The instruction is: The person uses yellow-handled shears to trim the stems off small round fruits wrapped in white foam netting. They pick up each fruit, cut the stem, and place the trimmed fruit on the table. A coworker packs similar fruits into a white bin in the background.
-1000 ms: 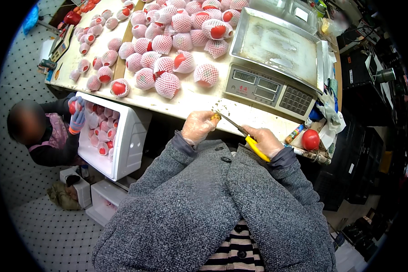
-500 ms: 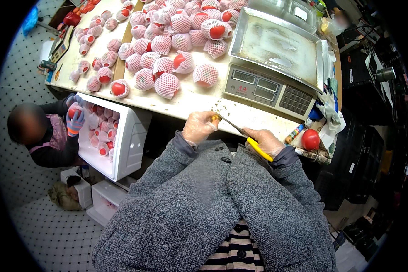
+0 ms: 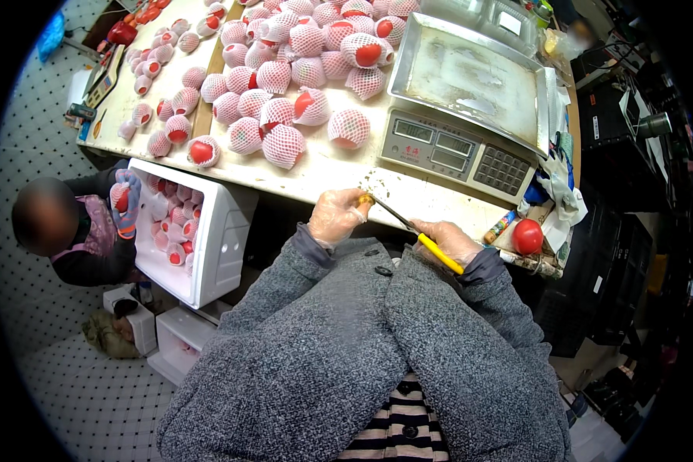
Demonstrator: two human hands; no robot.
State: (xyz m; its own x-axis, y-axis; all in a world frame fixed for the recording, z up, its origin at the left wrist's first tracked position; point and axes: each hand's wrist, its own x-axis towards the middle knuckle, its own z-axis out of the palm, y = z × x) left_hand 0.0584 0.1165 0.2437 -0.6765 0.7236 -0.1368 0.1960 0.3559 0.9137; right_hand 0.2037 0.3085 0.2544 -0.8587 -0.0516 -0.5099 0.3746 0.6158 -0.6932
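Note:
Wearing a thin clear glove, my right hand is closed round a yellow-handled tool with a thin dark metal shaft. The shaft points up and left to my left hand, gloved the same way. Between the left fingertips is a small yellow-brown piece, touching or very near the shaft's tip. What kind of piece it is, I cannot make out. Small dark crumbs lie on the table just beyond it. Both hands are at the table's near edge.
Many red fruits in foam nets cover the table. A scale stands right of them; a bare red tomato lies near the right corner. At left, a co-worker's gloved hand holds a netted fruit beside a white foam box.
The co-worker's hands have shifted slightly, turning the netted fruit over the box. In my own hands, the tool's shaft has tilted a little; both hands stay nearly in place.

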